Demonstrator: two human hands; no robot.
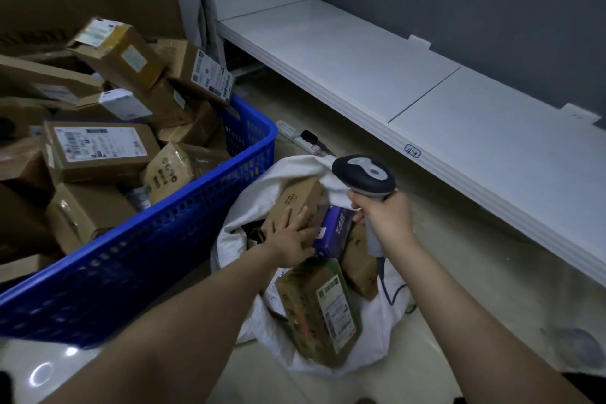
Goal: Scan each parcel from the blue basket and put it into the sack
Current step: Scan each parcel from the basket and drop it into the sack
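The blue basket (183,233) on the left is heaped with several brown cardboard parcels, one with a large white label (98,149). To its right the white sack (259,203) stands open on the floor and holds several parcels. My left hand (293,238) reaches into the sack and lies with spread fingers on a brown cardboard parcel (300,198) at the top of the pile. A purple pack (334,231) and a green-printed box (319,308) lie beside it. My right hand (383,218) grips the handle of a grey barcode scanner (364,175) just above the sack's right rim.
A low white shelf (410,85) runs along the grey wall on the right, with a small label on its edge. A white power strip with a black plug (303,136) lies on the floor behind the sack. Large brown cardboard stands behind the basket.
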